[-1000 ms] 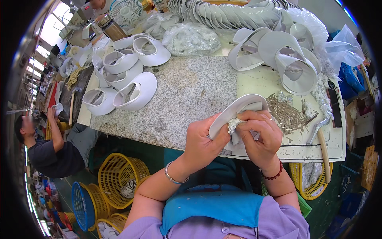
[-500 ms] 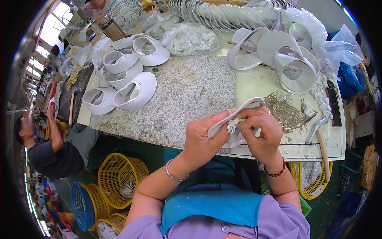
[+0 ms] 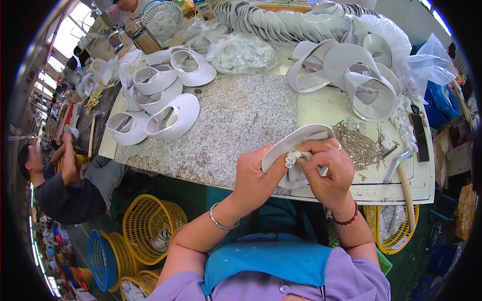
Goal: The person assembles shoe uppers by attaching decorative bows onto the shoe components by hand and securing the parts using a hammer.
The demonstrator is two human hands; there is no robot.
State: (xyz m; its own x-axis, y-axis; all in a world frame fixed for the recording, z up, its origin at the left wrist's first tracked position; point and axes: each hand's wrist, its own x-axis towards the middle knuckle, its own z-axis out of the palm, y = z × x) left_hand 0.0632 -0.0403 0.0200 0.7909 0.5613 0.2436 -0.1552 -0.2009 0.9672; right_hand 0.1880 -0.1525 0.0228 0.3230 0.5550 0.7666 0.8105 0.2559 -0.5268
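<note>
Now we pinch the pale visor-shaped piece point(image 3: 279, 148) with left hand point(image 3: 253, 173) and right hand point(image 3: 331, 169), likely light, springy, best held by the edges under our grip.

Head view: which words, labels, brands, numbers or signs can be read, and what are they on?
None reads clearly.
Blue apron: marking at its top fold, too blurred.
Pale board: fine marks along the front edge, too small.
Container beside the fan: label too small.
Held visor: no text seen.

We see a phone point(image 3: 419, 138) near the right edge of our bench point(image 3: 236, 120), a white fan point(image 3: 162, 20) far left.
</note>
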